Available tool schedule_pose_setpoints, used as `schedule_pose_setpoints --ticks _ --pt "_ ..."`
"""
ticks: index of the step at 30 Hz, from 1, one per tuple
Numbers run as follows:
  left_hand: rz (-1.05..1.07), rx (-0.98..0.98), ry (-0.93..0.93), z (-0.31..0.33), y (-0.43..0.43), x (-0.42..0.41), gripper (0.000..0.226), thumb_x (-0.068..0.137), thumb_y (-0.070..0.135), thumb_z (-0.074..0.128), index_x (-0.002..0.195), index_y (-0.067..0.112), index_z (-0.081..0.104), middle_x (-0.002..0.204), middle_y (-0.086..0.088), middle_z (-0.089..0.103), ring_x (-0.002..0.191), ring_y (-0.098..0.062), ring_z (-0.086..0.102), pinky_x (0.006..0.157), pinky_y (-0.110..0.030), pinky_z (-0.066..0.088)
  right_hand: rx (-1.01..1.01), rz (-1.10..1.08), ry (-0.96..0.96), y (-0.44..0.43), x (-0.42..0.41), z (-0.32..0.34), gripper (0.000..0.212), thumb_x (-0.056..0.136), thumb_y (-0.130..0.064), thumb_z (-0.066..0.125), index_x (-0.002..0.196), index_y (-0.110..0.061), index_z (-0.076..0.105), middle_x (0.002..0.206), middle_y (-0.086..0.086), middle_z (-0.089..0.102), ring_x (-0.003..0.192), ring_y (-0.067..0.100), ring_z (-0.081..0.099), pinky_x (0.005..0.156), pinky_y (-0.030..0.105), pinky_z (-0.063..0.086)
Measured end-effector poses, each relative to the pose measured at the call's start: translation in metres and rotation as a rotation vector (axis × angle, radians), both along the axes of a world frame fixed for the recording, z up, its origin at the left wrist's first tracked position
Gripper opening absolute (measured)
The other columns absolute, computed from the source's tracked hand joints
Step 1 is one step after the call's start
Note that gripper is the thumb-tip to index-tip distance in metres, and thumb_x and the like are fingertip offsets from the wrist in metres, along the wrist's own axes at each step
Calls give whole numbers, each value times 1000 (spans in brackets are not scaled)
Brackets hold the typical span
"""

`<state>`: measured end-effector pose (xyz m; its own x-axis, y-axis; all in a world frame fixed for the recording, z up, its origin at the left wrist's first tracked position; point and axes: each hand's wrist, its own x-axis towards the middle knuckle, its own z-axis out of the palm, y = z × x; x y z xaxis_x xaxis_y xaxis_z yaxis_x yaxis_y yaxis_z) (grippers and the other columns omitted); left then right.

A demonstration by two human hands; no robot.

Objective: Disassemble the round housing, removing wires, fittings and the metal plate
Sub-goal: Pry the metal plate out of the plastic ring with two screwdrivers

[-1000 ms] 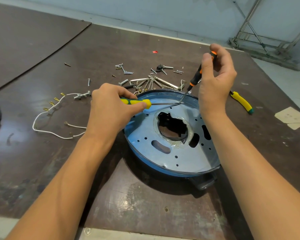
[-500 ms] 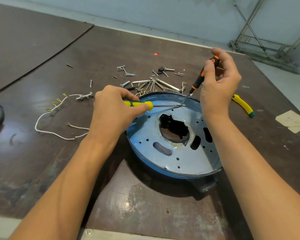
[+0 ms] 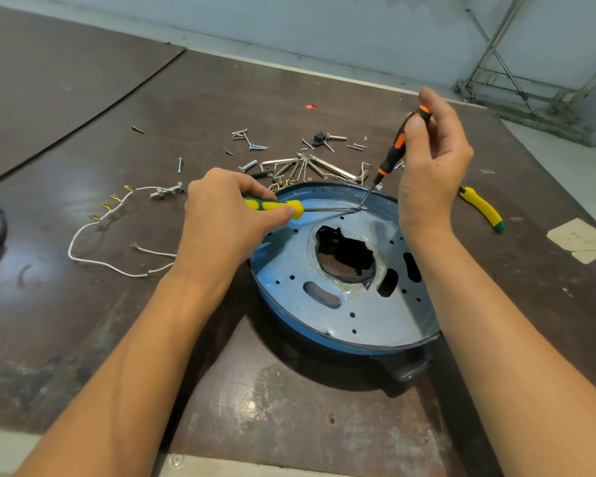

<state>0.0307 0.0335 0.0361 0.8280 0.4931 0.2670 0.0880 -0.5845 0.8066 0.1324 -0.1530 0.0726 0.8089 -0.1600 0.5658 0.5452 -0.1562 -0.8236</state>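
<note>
Two screwdriver tips met at the housing's [image 3: 327, 339] far rim, left hand [image 3: 227, 215] gripping the yellow screwdriver [image 3: 283, 207], right hand [image 3: 430, 160] pinching the orange screwdriver [image 3: 394, 149].

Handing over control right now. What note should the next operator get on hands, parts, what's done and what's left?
Left hand grips the yellow screwdriver, shaft lying across the round housing.
Right hand holds the black-orange screwdriver, steeply tilted.
Both tips meet at the metal plate's far edge.
Done: white wires and loose screws lie on the table.
Left: pry out the plate, which sits in the housing.
</note>
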Motion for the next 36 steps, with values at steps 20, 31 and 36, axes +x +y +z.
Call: schedule_pose_setpoints --ticks 20,31,36 --pt "-1 9 -10 1 0 -1 34 64 56 89 80 29 76 73 14 65 66 0 59 50 -6 35 -11 -4 -39 -3 8 -5 32 100 -6 56 130 -4 64 115 14 66 100 15 61 87 24 54" --pt "-5 10 -18 0 -1 0 32 64 55 89 77 30 74 67 15 61 60 0 55 45 0 34 -13 -55 -69 -3 7 -6 25 97 -10 61 121 -8 68 115 9 59 99 15 59 79 22 52" --pt "-2 6 -18 -1 0 0 36 63 58 89 78 29 76 67 14 62 60 0 56 46 -5 36 -30 -82 -56 -7 9 -6 28 93 -17 74 119 -8 71 111 19 63 94 21 60 86 38 56"
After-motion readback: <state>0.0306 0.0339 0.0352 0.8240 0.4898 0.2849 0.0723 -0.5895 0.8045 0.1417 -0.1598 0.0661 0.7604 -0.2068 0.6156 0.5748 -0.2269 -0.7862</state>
